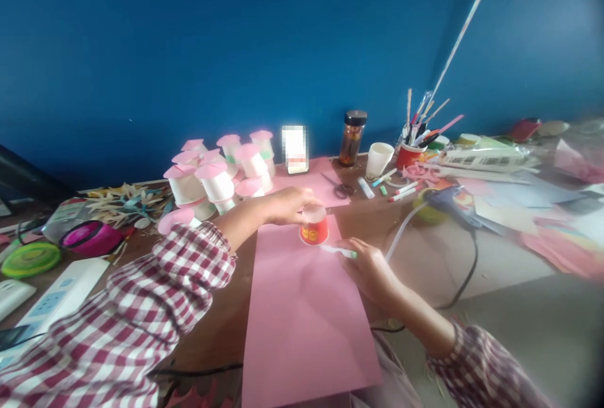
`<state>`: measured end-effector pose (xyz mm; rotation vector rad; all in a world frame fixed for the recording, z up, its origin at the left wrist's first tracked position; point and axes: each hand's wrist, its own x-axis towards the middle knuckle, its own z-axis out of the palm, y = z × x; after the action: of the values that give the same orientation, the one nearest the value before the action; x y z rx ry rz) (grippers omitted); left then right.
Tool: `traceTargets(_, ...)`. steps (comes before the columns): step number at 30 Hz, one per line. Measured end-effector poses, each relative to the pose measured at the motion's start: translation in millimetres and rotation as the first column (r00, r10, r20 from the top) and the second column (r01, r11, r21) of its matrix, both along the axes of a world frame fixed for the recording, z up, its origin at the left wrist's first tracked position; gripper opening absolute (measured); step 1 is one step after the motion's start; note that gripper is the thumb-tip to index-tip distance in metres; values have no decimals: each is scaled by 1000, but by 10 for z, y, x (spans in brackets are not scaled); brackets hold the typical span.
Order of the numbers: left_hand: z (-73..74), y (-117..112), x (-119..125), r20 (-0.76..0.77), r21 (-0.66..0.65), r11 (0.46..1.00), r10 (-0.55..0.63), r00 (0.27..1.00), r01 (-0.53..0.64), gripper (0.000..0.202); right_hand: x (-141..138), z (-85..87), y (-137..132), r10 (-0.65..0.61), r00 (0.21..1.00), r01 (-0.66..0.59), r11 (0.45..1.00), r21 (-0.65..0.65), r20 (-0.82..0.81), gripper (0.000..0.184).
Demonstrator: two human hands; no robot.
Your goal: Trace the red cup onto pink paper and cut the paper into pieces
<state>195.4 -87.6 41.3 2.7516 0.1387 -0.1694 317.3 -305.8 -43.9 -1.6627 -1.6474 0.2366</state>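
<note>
A red paper cup (pixel 315 230) with yellow lettering stands upside down on a long sheet of pink paper (pixel 311 326). My left hand (pixel 291 205) reaches over from the left, its fingers closed on the upper part of the cup. In my right hand (pixel 372 264) is a white marker (pixel 338 251) with a green part close to the fingertips. The marker's far end lies low over the paper, just right of the cup's rim; whether it touches is too blurred to tell. My right fingers are pinched around the marker.
Several white cups with pink paper tops (pixel 217 180) stand back left. Behind are a lit phone (pixel 295 149), scissors (pixel 342 190), a jar (pixel 353 137), a white cup (pixel 380 159) and a pen holder (pixel 410 155). A glue gun (pixel 450 204) and power strip (pixel 61 295) flank the paper.
</note>
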Motion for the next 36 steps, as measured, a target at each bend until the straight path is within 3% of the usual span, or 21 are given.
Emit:
traceTargets(8, -18, 16, 2, 5, -25, 1000, 5, 1000, -5, 39, 109, -6, -7, -140, 990, 138, 989, 55, 33, 17)
traceTargets(13, 3, -2, 9, 3, -9, 1000, -6, 1000, 6, 38, 127, -6, -213, -283, 956, 291, 950, 113, -78, 22)
traceTargets(17, 46, -37, 16, -5, 8, 1000, 7, 1000, -7, 39, -56, -75, -463, -143, 987, 130, 978, 162, 75, 33)
traceTargets(20, 82, -83, 23, -17, 8, 999, 32, 999, -31, 39, -281, -137, -580, -13, 964, -11, 996, 89, 266, 32)
traceTargets(23, 117, -145, 22, -27, -9, 998, 65, 998, -65, 38, -466, -192, -609, 84, 932, -116, 991, 72, 351, 33)
traceTargets(29, 272, -203, -104, 110, -49, 978, 206, 972, -202, 43, -549, -258, -578, 113, 908, -146, 988, 52, 403, 33)
traceTargets(32, 338, -145, -310, 267, -65, 946, 325, 908, -319, 47, -537, -261, -578, 112, 901, -146, 988, 51, 419, 34)
traceTargets(36, 295, -126, -734, 486, -106, 863, 478, 732, -493, 55, -538, -274, -581, 115, 899, -147, 988, 44, 423, 32)
